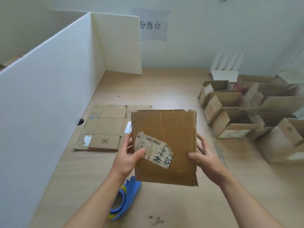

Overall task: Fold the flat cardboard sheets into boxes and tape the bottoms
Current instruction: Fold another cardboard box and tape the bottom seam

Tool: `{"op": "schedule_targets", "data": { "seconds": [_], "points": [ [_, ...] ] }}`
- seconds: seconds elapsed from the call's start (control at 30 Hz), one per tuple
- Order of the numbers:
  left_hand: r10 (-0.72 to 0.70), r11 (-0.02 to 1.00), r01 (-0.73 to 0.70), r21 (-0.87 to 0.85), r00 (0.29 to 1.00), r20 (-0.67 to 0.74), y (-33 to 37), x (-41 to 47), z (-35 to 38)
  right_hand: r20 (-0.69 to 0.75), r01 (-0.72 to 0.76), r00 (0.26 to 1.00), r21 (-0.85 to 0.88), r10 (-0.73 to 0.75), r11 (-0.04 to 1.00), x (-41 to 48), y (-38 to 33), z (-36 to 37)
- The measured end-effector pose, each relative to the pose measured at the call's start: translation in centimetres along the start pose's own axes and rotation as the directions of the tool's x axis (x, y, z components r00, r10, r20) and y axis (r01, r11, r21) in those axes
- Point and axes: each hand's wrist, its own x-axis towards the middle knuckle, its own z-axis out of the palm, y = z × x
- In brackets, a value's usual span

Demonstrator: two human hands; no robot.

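I hold a flat brown cardboard sheet point(171, 129) upright above the table, a torn shipping label with handwriting on its near face. My left hand point(130, 155) grips its left edge, thumb pressed on the label. My right hand point(205, 157) grips the right edge, thumb on the front and fingers behind. A stack of flat cardboard sheets point(105, 127), the top one marked 36, lies on the table to the left behind it. A blue tape dispenser point(125, 199) lies on the table below the held sheet, partly hidden by my left forearm.
Several folded open boxes point(243, 119) crowd the right side of the wooden table point(164, 89). A tall white partition point(49, 89) walls off the left and part of the back. White corrugated pieces point(227, 66) lean at the back right wall.
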Motion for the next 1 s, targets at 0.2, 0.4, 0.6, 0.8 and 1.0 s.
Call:
{"op": "schedule_targets", "data": {
  "seconds": [0.2, 0.4, 0.6, 0.8, 1.0],
  "points": [
    [0.108, 0.965, -0.116, 0.236, 0.993, 0.047, -0.8, -6.0, 4.6, -0.162, 0.129, 0.977, -0.062, -0.137, 0.99, -6.5, 2.7, -4.2],
    [0.253, 0.904, -0.283, 0.321, 0.958, 0.132, -1.8, -10.2, 7.5, -0.167, 0.19, 0.96, -0.195, -0.224, 0.962, -10.8, 4.6, -6.9],
    [0.213, 0.885, -0.26, 0.387, 0.964, 0.16, -2.7, -12.9, 7.7, -0.091, 0.165, 0.974, -0.35, -0.209, 0.922, -12.6, 6.3, -6.7],
    [0.249, 0.855, -0.231, 0.464, 0.968, 0.023, -1.5, -12.1, 7.4, -0.204, 0.107, 0.963, -0.309, -0.176, 0.945, -12.5, 6.6, -6.0],
    [0.247, 0.792, -0.254, 0.556, 0.965, 0.089, 0.0, -9.7, 9.0, -0.256, 0.076, 0.95, -0.359, -0.176, 0.93, -11.4, 6.3, -5.3]
  ]
}}
